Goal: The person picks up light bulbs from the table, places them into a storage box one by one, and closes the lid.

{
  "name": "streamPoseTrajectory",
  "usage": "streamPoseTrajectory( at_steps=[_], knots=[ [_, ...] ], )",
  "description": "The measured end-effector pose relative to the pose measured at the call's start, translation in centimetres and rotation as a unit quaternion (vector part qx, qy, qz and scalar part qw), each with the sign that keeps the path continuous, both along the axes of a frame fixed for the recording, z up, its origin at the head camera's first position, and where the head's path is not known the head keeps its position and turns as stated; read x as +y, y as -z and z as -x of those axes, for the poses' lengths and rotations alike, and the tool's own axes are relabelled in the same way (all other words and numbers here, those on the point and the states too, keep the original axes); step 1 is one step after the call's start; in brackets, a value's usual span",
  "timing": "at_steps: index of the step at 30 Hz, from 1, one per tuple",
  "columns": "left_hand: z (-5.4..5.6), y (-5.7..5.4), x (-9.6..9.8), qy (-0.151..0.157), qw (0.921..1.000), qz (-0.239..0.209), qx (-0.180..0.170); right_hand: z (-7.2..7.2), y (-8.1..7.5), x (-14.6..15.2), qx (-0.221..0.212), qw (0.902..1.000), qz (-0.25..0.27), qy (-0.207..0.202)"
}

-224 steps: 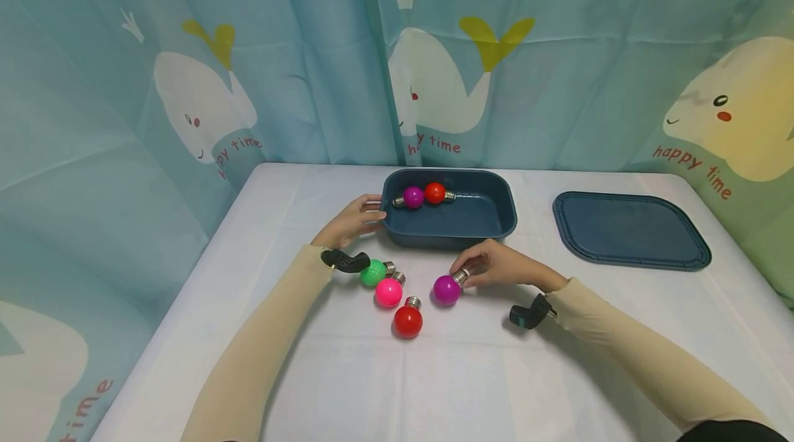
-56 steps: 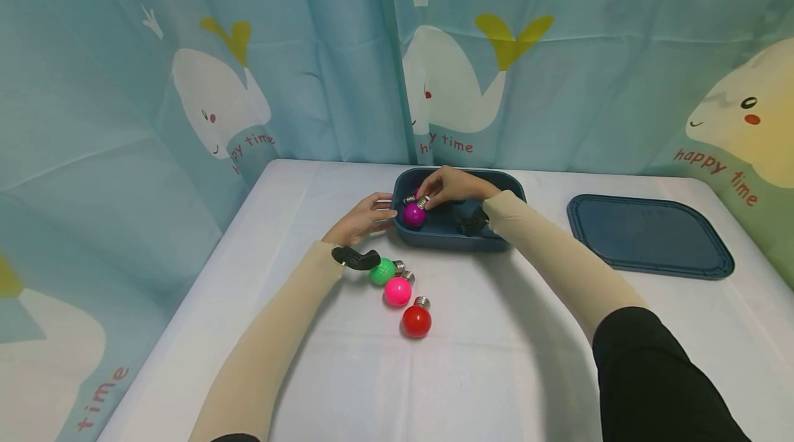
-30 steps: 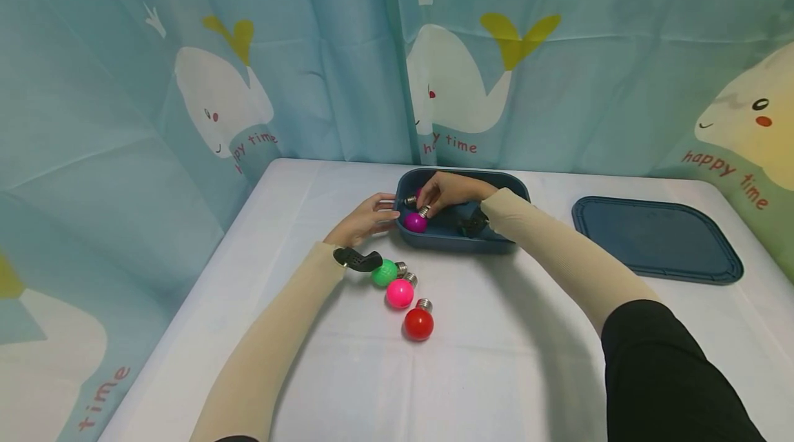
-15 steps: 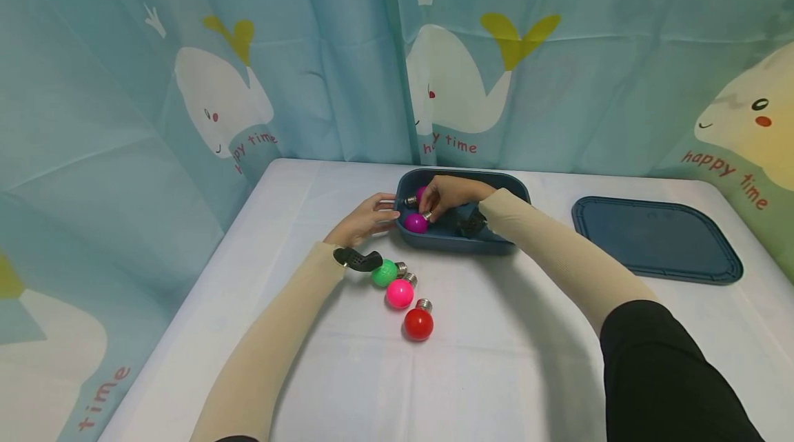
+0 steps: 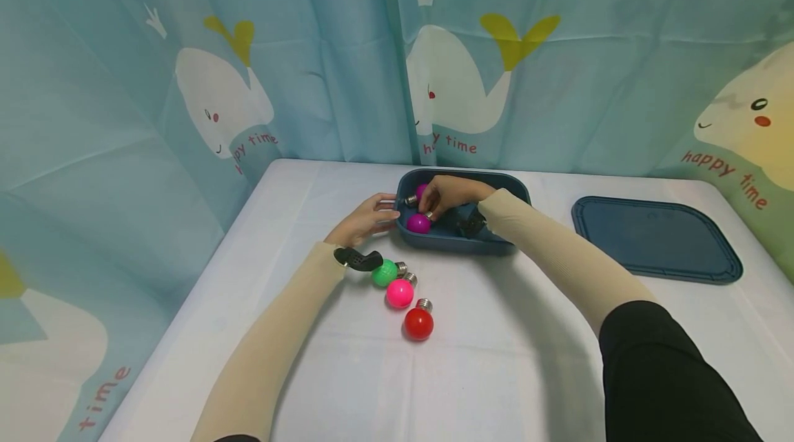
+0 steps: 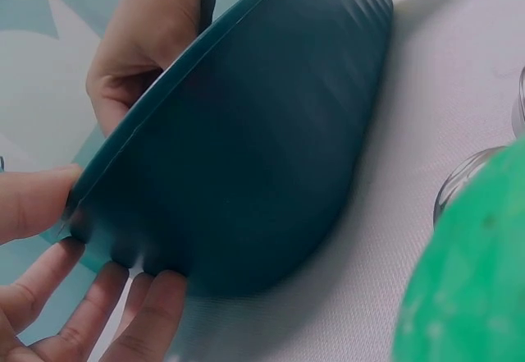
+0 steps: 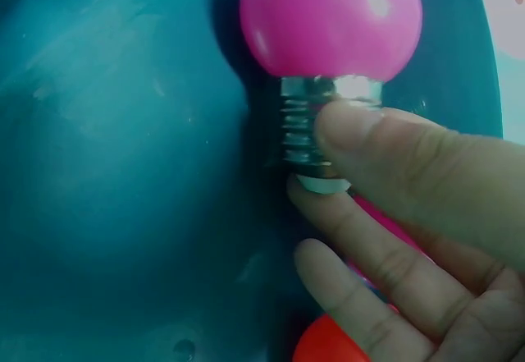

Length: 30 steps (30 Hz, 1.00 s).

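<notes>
Just below centre, a red bulb (image 5: 419, 324) lies on the desk (image 5: 335, 373). Above, the left hand (image 5: 366, 219) rests straight fingers against the blue box (image 5: 455, 243); inside, the right hand (image 5: 448, 194) pinches a purple bulb (image 5: 418, 223). A slack pinch could roll it into the second purple bulb (image 5: 422, 190).

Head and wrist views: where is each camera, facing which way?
Head: on the head, facing forward and down at the bin; left hand, right hand and sleeves show.
Left wrist: worn there, facing the bin's outside; left fingers and right hand show.
Right wrist: worn there, facing into the bin; right fingers show.
Head and right wrist share the held purple bulb.
</notes>
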State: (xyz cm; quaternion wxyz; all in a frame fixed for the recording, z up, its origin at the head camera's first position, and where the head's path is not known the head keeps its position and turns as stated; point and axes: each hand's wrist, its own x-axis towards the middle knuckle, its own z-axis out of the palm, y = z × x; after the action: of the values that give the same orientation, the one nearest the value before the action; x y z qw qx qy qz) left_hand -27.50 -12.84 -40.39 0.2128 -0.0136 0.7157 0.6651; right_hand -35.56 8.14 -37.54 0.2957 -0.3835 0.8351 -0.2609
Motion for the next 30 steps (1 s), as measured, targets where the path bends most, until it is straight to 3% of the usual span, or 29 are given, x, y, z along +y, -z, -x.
streamPoseTrajectory(
  at_steps=[12,18,24,30],
  knots=[
    [-0.1,-0.1,0.0,0.007,0.9999,-0.01,0.001,0.2,-0.3,0.6,-0.013,0.9997,0.019,0.004],
    [0.0,-0.2,0.0,0.005,1.0,-0.008,-0.003,-0.3,-1.4,1.2,-0.024,0.9984,0.045,0.026],
    [-0.1,-0.3,0.0,0.015,0.9998,-0.008,0.004,-0.9,-2.5,2.1,-0.015,0.9956,0.089,0.023],
    [-0.1,-0.2,-0.1,0.016,0.9998,-0.008,0.007,-2.1,-3.7,2.8,-0.007,0.9914,0.126,0.033]
  ],
)
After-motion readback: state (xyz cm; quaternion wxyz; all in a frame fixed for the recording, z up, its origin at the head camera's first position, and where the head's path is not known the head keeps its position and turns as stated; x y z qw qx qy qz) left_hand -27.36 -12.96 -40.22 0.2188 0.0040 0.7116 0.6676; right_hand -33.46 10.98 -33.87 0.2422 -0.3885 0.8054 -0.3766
